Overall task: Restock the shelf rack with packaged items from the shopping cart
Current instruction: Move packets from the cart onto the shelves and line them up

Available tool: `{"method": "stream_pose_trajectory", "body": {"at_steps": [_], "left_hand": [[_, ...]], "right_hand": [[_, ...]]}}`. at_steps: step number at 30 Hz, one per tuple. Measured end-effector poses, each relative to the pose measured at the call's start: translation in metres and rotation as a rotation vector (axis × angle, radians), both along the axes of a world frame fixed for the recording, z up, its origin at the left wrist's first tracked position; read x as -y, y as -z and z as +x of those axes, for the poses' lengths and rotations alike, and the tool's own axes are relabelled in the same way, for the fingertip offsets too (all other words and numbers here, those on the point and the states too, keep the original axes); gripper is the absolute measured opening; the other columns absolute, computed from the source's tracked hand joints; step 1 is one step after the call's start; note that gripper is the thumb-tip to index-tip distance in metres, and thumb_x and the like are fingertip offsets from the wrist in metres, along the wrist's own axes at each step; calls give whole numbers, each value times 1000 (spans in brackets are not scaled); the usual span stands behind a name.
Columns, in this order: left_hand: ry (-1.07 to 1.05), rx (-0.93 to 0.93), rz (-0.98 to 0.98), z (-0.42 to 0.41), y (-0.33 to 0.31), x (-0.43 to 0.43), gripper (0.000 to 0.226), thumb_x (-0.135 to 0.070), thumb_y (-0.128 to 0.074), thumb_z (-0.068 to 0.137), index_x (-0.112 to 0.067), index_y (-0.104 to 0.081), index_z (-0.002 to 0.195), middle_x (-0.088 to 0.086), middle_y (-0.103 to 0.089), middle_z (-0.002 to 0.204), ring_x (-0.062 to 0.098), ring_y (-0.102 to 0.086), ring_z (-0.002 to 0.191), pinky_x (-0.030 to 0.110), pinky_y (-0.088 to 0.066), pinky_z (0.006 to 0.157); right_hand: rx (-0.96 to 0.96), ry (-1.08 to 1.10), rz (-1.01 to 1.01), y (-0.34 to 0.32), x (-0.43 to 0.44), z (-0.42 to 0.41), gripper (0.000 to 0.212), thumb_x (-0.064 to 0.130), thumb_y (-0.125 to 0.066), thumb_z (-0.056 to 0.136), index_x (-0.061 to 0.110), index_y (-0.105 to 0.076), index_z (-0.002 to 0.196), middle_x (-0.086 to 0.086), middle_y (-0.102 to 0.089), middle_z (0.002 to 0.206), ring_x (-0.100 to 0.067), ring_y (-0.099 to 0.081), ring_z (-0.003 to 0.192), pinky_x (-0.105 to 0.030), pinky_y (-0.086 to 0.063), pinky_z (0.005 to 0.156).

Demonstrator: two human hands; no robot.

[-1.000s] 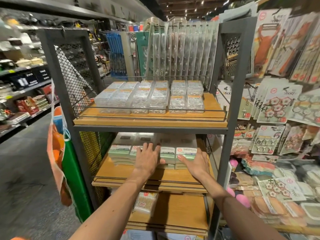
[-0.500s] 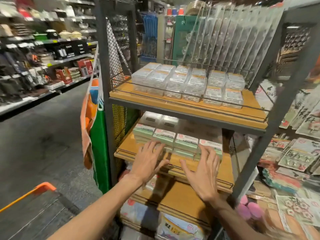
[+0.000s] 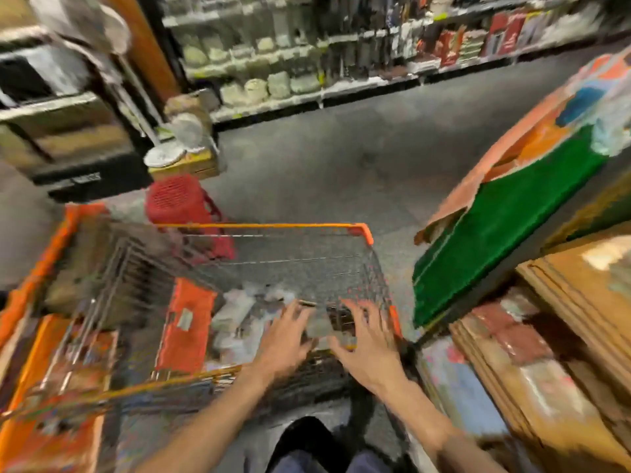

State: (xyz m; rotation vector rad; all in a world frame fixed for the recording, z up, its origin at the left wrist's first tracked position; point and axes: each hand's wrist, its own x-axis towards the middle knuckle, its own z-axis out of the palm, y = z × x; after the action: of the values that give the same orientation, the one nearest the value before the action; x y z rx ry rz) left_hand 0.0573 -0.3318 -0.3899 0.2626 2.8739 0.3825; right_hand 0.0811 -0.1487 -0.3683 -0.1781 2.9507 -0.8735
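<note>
**A:** Half a second ago your hands lay flat on the packs on the rack's middle shelf. Now you have turned away, and the shopping cart (image 3: 266, 226) fills the view.

**B:** Yes. It is a grey wire-mesh basket with an orange plastic rim, and its long axis runs away from you towards the grey floor (image 3: 341, 148). A red slotted plastic stool (image 3: 177, 199) stands just past its far left corner.

**A:** An orange flap (image 3: 186, 322) hangs inside the cart's near end. Just right of it the packaged items (image 3: 235, 312) lie on the cart bottom, pale and glossy. They are too blurred to tell which way they point.

**B:** Your left hand (image 3: 283, 339) is over those packs with its fingers spread and straight, holding nothing. Whether it touches them, you can't tell.

**A:** Your right hand (image 3: 368, 346) is beside it near the cart's right wall, also with fingers splayed and nothing in them.

**B:** Further right, a green and orange bag (image 3: 495, 227) hangs tilted. The shelf rack (image 3: 580, 285), with its flat wooden boards, has moved to the right edge of the view.
</note>
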Motion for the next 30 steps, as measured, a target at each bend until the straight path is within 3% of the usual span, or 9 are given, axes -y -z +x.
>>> {"method": "stream_pose_trajectory", "body": {"at_steps": [3,10,13,17,20,25,28,30], "left_hand": [[-259,120,16,35,19,78,55,-37,-55,92,-26,-37,143,0,-35,145,25,-38,134,37,-34,108],[-672,297,209,47,65,193,66,-59,-53,75,-22,-55,129,4,-60,124,26,-55,117,36,-45,94],[-695,468,268,23,79,224,56,-47,-60,88,-24,-45,137,1,-57,126,24,-52,119,37,-45,96],[-773,655,353,-5,115,256,47,-33,-64,90,-15,-50,131,6,-59,129,20,-59,104,32,-49,92],[-812,749,353,-14,138,268,47,-34,-65,91,-13,-52,130,-1,-55,127,20,-55,116,25,-40,89],[-897,829,445,-32,182,275,26,-29,-67,89,-19,-59,112,-1,-63,112,21,-61,97,27,-48,78],[-918,770,442,-47,222,271,7,-24,-64,88,-22,-61,93,3,-66,99,24,-64,91,34,-52,78],[-935,714,477,-59,224,264,13,-24,-64,89,-18,-66,100,3,-69,102,19,-64,91,28,-51,79]], "right_hand": [[23,-167,-31,23,62,-11,56,55,-52,81,25,-37,126,-1,-39,122,-24,-40,117,-39,-41,101],[293,-372,106,71,159,-42,52,47,-51,91,18,-43,134,-4,-47,127,-25,-45,119,-36,-40,96],[479,-334,47,97,194,-56,47,41,-52,93,18,-43,133,-6,-49,128,-26,-46,117,-38,-42,97],[727,-283,74,132,227,-74,47,40,-53,92,15,-45,132,-8,-51,128,-28,-48,117,-38,-43,96],[900,-243,79,154,247,-85,44,35,-54,93,13,-47,129,-8,-55,125,-27,-54,113,-31,-43,89],[1060,-134,61,200,281,-107,42,28,-57,94,9,-48,131,-10,-59,126,-25,-57,114,-25,-42,88],[1099,-70,96,240,296,-119,40,19,-49,96,9,-43,135,-12,-57,130,-26,-55,117,-27,-42,90],[1075,-33,108,249,298,-125,42,11,-44,96,8,-42,137,-12,-54,134,-26,-53,121,-29,-41,93]]}}
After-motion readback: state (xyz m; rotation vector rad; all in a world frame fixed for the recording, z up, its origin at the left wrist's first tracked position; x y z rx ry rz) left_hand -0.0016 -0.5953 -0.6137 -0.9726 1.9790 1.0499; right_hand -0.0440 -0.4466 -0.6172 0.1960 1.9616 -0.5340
